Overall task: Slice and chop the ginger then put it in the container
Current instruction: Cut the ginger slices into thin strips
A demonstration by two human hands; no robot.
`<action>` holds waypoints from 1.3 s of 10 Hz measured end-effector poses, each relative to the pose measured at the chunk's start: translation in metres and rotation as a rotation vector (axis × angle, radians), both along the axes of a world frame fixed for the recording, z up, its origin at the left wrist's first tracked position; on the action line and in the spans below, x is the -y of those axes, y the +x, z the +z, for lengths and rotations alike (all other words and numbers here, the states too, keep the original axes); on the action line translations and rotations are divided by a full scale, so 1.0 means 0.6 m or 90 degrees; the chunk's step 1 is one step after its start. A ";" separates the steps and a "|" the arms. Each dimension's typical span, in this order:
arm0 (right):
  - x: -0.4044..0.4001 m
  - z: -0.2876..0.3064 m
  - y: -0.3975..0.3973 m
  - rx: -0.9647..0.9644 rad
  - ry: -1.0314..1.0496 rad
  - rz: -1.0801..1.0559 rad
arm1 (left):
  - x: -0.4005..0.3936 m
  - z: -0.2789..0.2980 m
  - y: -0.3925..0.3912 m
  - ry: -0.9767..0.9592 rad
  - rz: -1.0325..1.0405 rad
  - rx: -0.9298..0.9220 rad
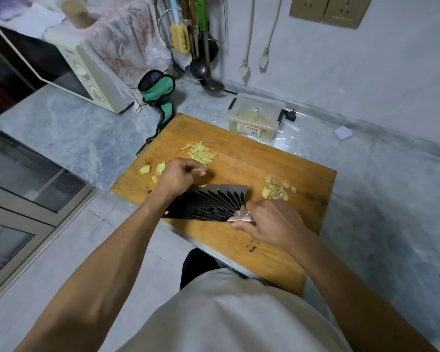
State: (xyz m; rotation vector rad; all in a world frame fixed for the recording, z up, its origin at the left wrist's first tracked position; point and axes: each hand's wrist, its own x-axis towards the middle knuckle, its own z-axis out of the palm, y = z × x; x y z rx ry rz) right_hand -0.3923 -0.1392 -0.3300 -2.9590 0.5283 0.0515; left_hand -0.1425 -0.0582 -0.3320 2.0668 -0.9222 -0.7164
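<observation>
One ginger piece (203, 185) under left grip (181, 175), beside cleaver (208, 203)

Container (255, 118) label print is unreadable.

Both forearms bare, no sleeves in view. Left hand (179, 174) and right hand (269, 222) bare, no gloves. Pale off-white shirt (229, 313) covering torso, near edge. Dark trousers (197, 265) below.
</observation>
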 end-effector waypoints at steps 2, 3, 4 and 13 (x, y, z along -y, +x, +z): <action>0.018 -0.002 -0.010 0.023 0.104 -0.168 | -0.025 0.004 0.001 -0.218 0.192 -0.058; 0.032 0.003 -0.003 0.031 0.174 -0.249 | -0.041 -0.011 -0.016 -0.207 0.238 -0.144; 0.037 0.003 0.007 0.024 0.200 -0.284 | -0.042 -0.037 -0.034 -0.149 0.283 -0.205; 0.087 0.021 0.057 0.103 0.363 -0.378 | 0.065 -0.086 0.071 0.088 -0.165 0.333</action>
